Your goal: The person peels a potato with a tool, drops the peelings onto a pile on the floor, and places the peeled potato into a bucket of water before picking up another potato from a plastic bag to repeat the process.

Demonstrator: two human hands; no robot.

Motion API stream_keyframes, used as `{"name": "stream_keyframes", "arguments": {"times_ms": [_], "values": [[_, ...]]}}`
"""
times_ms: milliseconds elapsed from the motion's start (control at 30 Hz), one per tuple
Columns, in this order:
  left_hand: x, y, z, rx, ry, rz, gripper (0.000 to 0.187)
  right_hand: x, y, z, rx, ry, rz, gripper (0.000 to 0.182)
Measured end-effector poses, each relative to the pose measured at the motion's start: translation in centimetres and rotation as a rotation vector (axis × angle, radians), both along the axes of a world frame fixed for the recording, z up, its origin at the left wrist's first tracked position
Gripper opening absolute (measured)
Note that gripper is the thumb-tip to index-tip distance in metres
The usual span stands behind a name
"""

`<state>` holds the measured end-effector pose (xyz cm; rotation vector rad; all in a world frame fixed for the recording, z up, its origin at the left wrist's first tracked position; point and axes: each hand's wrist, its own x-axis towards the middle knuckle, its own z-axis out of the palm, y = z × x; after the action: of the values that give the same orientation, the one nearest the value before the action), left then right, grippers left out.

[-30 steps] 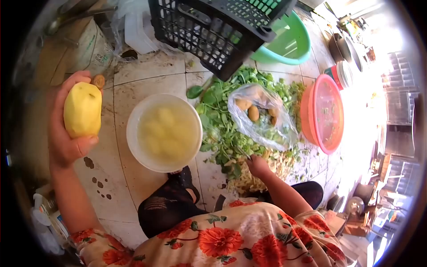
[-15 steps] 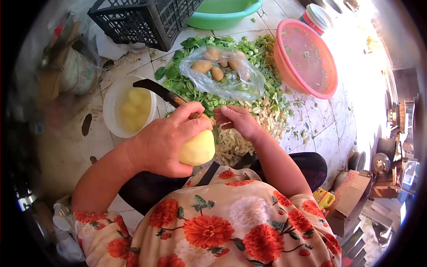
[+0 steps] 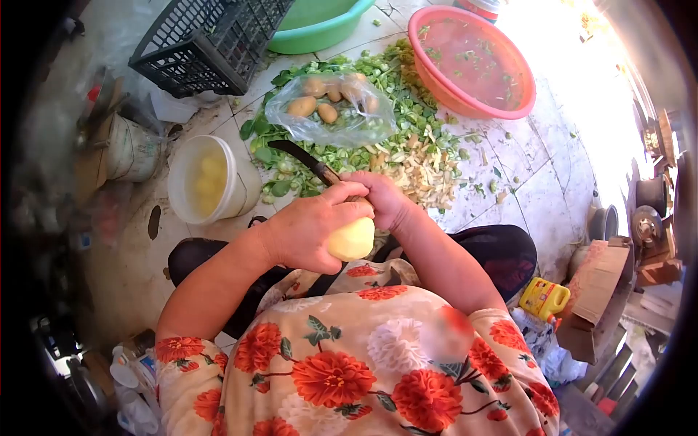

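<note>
Left hand (image 3: 305,227) is wrapped around a peeled potato (image 3: 352,241), seen just below its fingers; right hand (image 3: 385,200) is held just beside, at the wooden handle of the curved-blade knife (image 3: 297,155) — whether it is closed on that handle cannot be told. Blade is pointed away, beyond the hands. If the peeled surface is slick, the potato could be dropped; if the handle is twisted in such crowded fingers, skin could be nicked. White bucket (image 3: 249,182), left of both hands — not touched.
</note>
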<state>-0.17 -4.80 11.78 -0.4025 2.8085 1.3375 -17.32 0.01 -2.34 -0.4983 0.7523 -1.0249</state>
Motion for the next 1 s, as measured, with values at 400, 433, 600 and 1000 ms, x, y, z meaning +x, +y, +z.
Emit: {"name": "stream_keyframes", "arguments": {"times_ms": [400, 433, 600, 1000], "values": [[5.4, -1.9, -7.3, 1.059, 0.415, 0.846, 0.074, -0.3, 1.9, 4.8, -0.114, 0.904, -0.040, 0.023], [5.5, -1.9, -7.4, 1.061, 0.410, 0.845, 0.074, 0.2, 2.4, 6.5, -0.178, 1.027, 0.016, 0.034], [6.4, -0.9, -7.5, 1.205, 0.273, 0.879, 0.070, 2.5, 3.5, 5.7, -0.501, 1.115, 0.015, 0.031], [8.3, 0.1, -8.5, 1.090, 0.328, 0.906, 0.063, 4.9, 3.8, 6.0, -0.450, 1.234, 0.253, 0.024]]}}
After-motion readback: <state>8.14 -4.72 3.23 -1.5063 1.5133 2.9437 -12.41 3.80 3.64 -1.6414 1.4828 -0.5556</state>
